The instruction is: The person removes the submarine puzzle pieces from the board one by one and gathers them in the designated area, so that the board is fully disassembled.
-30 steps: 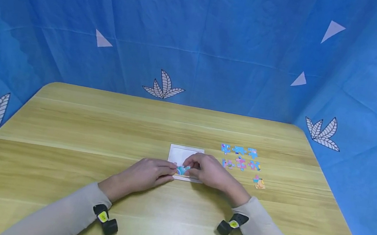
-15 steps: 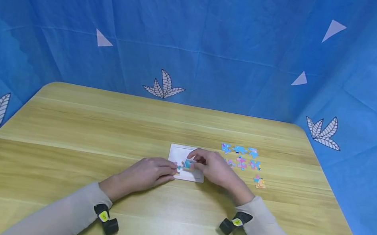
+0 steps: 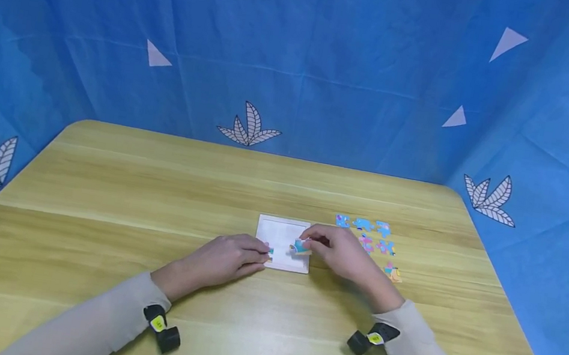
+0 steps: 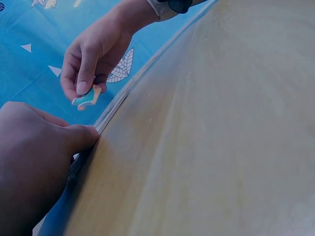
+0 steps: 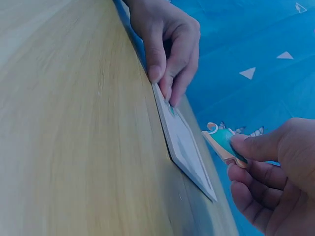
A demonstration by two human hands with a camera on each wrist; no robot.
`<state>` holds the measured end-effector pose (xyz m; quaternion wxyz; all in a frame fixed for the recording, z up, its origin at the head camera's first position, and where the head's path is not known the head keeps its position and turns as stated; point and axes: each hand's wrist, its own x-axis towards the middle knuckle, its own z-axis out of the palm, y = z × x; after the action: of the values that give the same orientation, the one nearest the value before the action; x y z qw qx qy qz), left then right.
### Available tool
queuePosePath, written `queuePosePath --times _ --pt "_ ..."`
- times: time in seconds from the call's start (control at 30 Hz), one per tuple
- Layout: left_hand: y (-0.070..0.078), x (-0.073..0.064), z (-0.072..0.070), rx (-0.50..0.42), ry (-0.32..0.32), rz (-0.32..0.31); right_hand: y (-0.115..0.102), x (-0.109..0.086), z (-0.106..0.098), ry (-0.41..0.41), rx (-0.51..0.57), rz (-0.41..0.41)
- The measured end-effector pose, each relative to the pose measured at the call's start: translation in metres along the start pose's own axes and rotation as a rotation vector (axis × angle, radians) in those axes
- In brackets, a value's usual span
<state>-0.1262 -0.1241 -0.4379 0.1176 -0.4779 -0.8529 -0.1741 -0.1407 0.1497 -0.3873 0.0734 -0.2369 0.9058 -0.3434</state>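
Observation:
A white puzzle tray (image 3: 281, 260) with a raised rim lies flat on the table. My left hand (image 3: 228, 259) grips the tray's left edge, thumb at the near side and fingertips over the top. A small puzzle piece (image 3: 271, 251) in the tray is partly hidden beneath those fingertips. My right hand (image 3: 336, 248) pinches a teal and tan puzzle piece (image 3: 301, 246) between thumb and fingers, above the tray's right side. In the right wrist view this held piece (image 5: 224, 142) is tilted and apart from the tray (image 5: 184, 147).
Several loose blue and pink puzzle pieces (image 3: 363, 224) lie in rows right of the tray, some hidden behind my right hand. A pink and yellow piece (image 3: 392, 272) sits nearest. The wooden table (image 3: 152, 183) ends at a blue cloth backdrop (image 3: 302, 52).
My right hand has lifted the teal piece out of the tray's lower left area and carried it rightward. The left hand has stayed at the tray's left edge.

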Motion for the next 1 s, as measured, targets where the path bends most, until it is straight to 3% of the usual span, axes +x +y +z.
queuePosePath --times 0.6,1.0 --pt "-0.002 0.000 0.001 0.009 0.002 0.008 0.025 -0.029 -0.029 0.075 0.007 0.083" --pt "-0.001 0.000 0.002 -0.018 -0.019 -0.030 0.054 -0.048 -0.049 0.134 -0.007 0.140"
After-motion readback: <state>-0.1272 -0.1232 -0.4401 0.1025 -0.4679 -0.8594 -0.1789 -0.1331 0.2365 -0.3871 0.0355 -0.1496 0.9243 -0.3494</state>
